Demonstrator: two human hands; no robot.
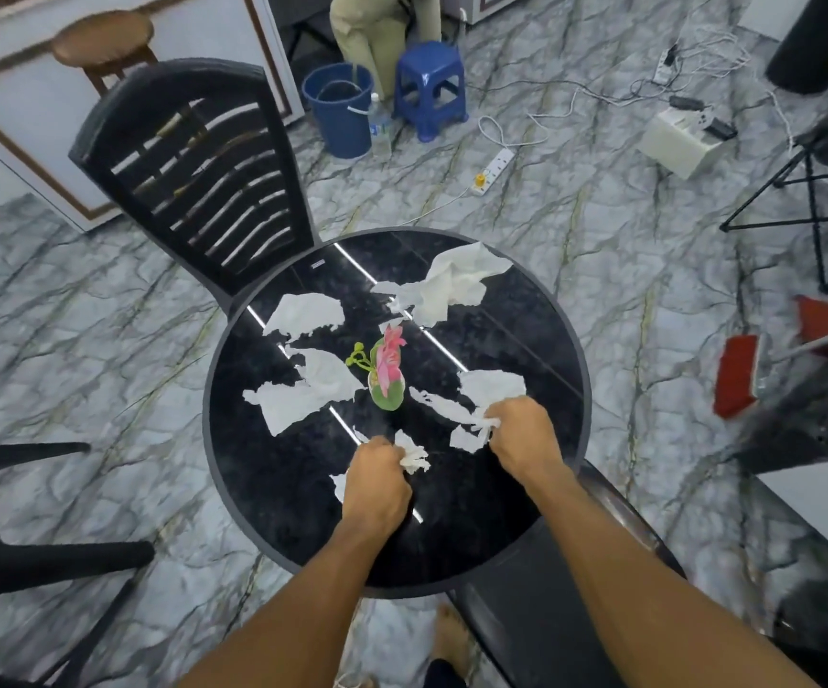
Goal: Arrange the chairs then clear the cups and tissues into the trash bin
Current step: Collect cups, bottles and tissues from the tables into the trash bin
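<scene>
Head view, single frame, wide-angle distortion at edges.

- Round glossy black table (302, 513) at centre; its near edge is partly covered by both forearms.
- Left hand (377, 481): fingers curled tight round a crumpled white tissue wad (414, 456), which sticks out on the thumb side. Fingertips are hidden under the knuckles. A further white scrap shows at the hand's left, mostly covered.
- Right hand (523, 432): fingers curled, gathering the near end of a long torn white tissue strip (488, 389) that still lies on the tabletop. Exact finger contact is hidden by the back of the hand.
- Loose tissues on the table:
  - large rumpled white tissue (451, 285) at the far right edge
  - flat torn white piece (307, 315) far left
  - wide torn white sheet (302, 394) mid-left
- Pink-and-green artificial flower ornament (388, 369) at the table centre, between the tissues; its base is hard to make out.
- Black slat-backed plastic chair (193, 161) stands against the far-left rim, seat hidden under the table.
- Second black chair (29, 513) at left, cut off by the frame.
- Dark cylindrical container (819, 42) in the top right corner, cut off; identity uncertain.
- Red broom head (737, 377) on the floor at right, motion-blurred.
</scene>
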